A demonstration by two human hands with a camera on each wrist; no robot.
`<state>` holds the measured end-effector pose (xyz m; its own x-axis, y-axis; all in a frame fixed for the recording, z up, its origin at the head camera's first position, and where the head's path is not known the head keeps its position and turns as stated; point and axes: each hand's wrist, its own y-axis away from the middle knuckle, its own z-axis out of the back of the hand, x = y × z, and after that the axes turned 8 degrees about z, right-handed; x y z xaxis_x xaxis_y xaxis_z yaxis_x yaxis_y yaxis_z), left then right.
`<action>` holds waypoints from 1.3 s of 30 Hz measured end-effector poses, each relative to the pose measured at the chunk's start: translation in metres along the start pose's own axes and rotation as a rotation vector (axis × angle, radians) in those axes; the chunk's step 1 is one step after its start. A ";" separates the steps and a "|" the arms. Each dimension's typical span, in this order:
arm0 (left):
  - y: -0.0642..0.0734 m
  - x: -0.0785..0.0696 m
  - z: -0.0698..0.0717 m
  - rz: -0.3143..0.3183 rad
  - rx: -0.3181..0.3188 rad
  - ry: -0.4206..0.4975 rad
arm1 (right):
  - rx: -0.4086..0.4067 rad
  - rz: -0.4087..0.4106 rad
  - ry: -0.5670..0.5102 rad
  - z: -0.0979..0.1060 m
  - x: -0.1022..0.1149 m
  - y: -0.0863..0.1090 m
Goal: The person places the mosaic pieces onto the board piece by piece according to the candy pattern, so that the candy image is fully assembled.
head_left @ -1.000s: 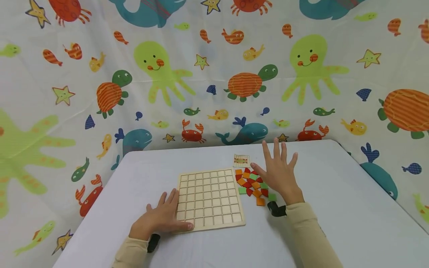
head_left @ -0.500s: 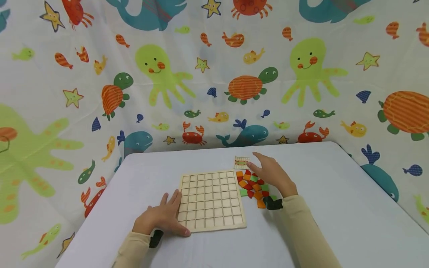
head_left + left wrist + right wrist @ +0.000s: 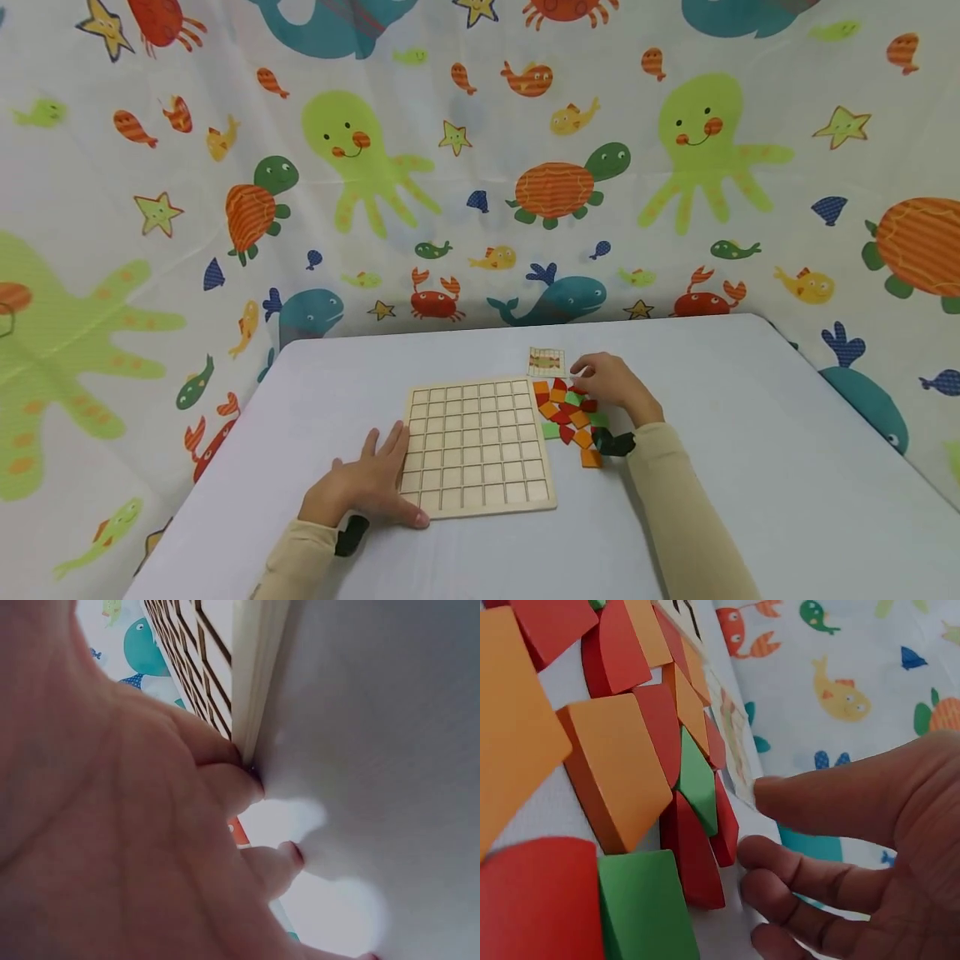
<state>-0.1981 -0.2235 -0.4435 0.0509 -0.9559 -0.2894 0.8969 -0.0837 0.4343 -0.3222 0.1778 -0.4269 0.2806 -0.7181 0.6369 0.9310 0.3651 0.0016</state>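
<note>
A pale wooden grid board [image 3: 480,446] lies flat on the table. My left hand [image 3: 362,490] rests against its left side, fingers spread, with the thumb at the near left corner. In the left wrist view, fingertips touch the foot of the board's edge [image 3: 259,675]. My right hand [image 3: 615,387] hovers at the far right of a cluster of coloured tiles. Its thumb and bent fingers are apart, holding nothing, close beside a red tile [image 3: 725,825]. Around that one lie a green tile [image 3: 697,780] and an orange tile [image 3: 619,772].
A small pattern card [image 3: 546,362] lies behind the tiles, left of my right hand. A single orange tile [image 3: 591,459] sits at the cluster's near end. White cloth covers the table [image 3: 750,433]. A curtain [image 3: 465,167] printed with sea animals hangs behind.
My right hand came down from a raised, spread pose toward the far side of the tiles, and its fingers bent. My left hand stays at the board's left edge.
</note>
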 end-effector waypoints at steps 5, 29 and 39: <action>0.008 -0.009 0.008 0.004 -0.001 -0.002 | 0.050 0.008 -0.024 0.004 -0.004 0.000; -0.018 0.019 -0.011 -0.009 -0.043 0.016 | -0.039 -0.036 0.102 -0.012 0.000 -0.007; 0.004 -0.001 0.000 -0.017 -0.016 0.006 | -0.164 -0.062 -0.014 -0.004 -0.006 0.000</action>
<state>-0.1945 -0.2232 -0.4417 0.0381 -0.9526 -0.3018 0.9044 -0.0956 0.4158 -0.3227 0.1800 -0.4343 0.2188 -0.7278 0.6499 0.9724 0.2178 -0.0835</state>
